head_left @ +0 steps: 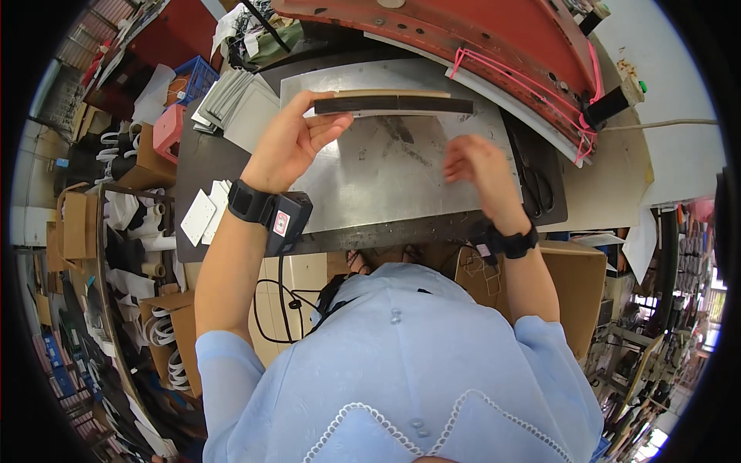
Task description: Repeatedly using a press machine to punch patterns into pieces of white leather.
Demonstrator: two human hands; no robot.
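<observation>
My left hand (297, 139) is closed on the left end of a long, flat dark-edged piece (397, 106), thumb above and fingers beneath. That piece is seen almost edge-on, with a tan layer along its top and a pale strip underneath; its exact kind does not show. It is held above a scuffed metal plate (370, 177) on the dark table. To the right, my right hand (478, 166) hovers over the plate, apart from the piece. Its fingers are loosely bent and slightly blurred, and nothing shows in them. Both wrists wear black straps, the left with a small box.
A red machine beam (463, 35) with pink cord (532, 85) spans the back right. At the left lie a stack of pale sheets (243, 108) and small white cards (207, 212). Scissors (536, 185) rest right of the plate. A pink stool (166, 131) and cardboard boxes (150, 158) stand left.
</observation>
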